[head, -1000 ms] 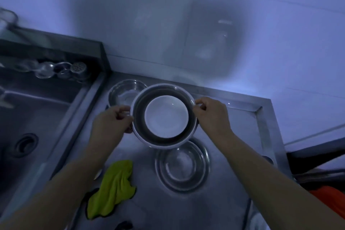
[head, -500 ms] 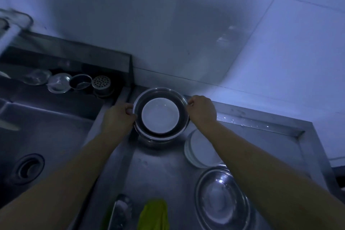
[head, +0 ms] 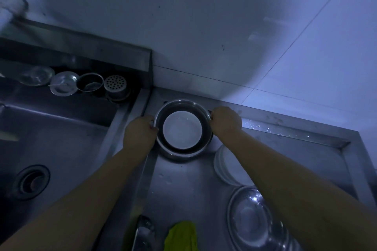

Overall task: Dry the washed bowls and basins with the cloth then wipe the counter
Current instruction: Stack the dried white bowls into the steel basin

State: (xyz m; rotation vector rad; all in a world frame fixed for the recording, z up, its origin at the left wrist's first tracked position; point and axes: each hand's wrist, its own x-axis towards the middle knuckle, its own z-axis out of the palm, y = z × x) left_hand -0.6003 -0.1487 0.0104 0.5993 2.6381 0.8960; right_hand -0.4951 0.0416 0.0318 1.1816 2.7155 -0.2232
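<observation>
Fingers of my left hand (head: 139, 133) and my right hand (head: 225, 121) curl round opposite rims of the round stainless-steel basin (head: 182, 150), which holds a white round bowl (head: 182, 129) at the counter's back left corner. Beside my right forearm lie stacked white plates (head: 223, 169) and a shiny steel basin (head: 255, 220) on the wet steel counter (head: 183, 191). Nearest me lies the crumpled yellow-green cloth (head: 180, 236).
</observation>
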